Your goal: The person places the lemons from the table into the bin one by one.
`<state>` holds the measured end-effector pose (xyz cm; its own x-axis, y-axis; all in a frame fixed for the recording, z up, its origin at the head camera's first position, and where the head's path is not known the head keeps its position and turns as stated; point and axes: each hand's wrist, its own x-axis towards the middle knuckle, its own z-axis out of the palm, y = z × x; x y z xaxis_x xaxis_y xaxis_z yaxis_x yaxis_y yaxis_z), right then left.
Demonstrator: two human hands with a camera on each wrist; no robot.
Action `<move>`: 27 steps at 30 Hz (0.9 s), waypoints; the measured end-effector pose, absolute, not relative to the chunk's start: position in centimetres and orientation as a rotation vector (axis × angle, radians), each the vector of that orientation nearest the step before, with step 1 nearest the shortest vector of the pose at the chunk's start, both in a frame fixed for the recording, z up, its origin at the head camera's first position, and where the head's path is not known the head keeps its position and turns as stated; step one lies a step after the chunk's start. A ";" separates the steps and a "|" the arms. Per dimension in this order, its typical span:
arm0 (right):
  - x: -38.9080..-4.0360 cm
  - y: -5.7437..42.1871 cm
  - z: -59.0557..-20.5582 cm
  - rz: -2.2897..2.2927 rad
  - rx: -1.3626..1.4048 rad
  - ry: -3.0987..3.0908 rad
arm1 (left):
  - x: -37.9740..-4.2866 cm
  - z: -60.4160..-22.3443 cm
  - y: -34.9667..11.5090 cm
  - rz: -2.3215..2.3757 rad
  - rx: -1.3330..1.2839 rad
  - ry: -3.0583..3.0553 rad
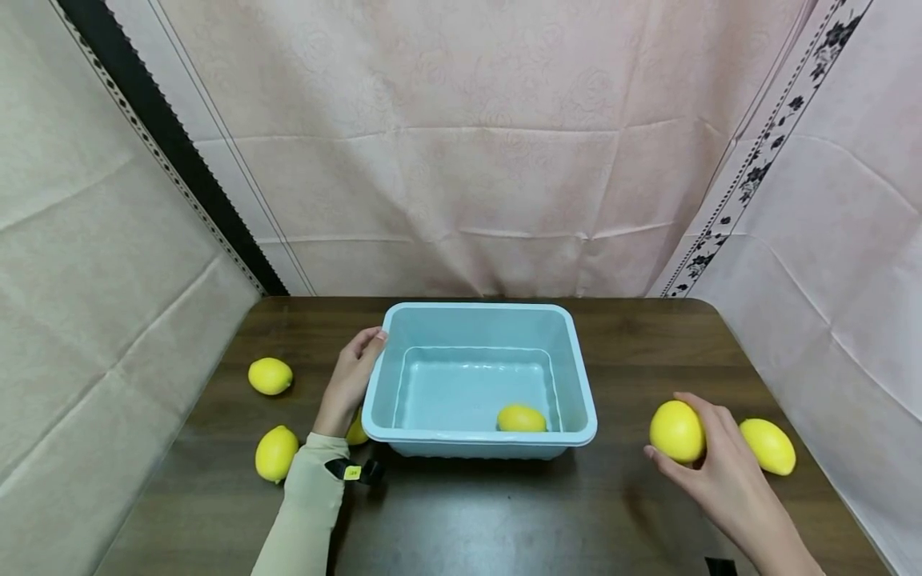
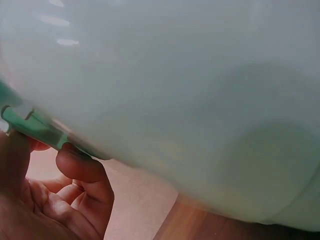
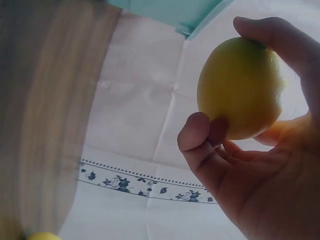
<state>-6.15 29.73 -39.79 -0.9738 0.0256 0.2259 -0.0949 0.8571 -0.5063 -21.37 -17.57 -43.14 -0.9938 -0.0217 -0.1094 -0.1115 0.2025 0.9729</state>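
A light blue plastic basin [image 1: 479, 326] stands on the table with one lemon [image 1: 522, 418] lying inside, near its front right corner. My left hand [image 1: 354, 376] grips the basin's left rim; in the left wrist view the thumb and fingers [image 2: 82, 167] pinch that rim from below. To the right of the basin, my right hand [image 1: 727, 456] holds another lemon [image 1: 677, 430] between thumb and fingers. The right wrist view shows this held lemon [image 3: 240, 90] up close. Just beyond the right hand a further lemon [image 1: 767, 446] rests on the table, partly behind the hand.
Two lemons lie left of the basin, a rear lemon [image 1: 270, 376] and a nearer lemon [image 1: 277, 454] beside the left forearm. Another lemon [image 1: 356, 432] is mostly hidden behind the left wrist. Pale cloth [image 1: 461, 160] hangs around the dark wooden table [image 1: 475, 520].
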 end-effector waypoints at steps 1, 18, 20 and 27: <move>-6.3 29.6 -39.7 0.786 0.054 -2.809 | -21.4 -43.2 -17.6 1.936 -0.133 2.380; -8.4 27.6 -37.1 0.803 0.159 -2.753 | -21.5 -43.4 -17.6 1.915 -0.175 2.376; -8.6 27.4 -36.8 0.811 0.178 -2.749 | -21.5 -43.4 -17.6 1.906 -0.176 2.376; -9.8 26.5 -36.2 0.867 0.286 -2.747 | -21.5 -43.3 -17.5 1.913 -0.175 2.375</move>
<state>-9.75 26.51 -36.22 -0.9505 -0.1111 0.2902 -0.2577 0.8039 -0.5360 -21.52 -17.51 -43.27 -0.9897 -0.0344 -0.1391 -0.1432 0.2104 0.9671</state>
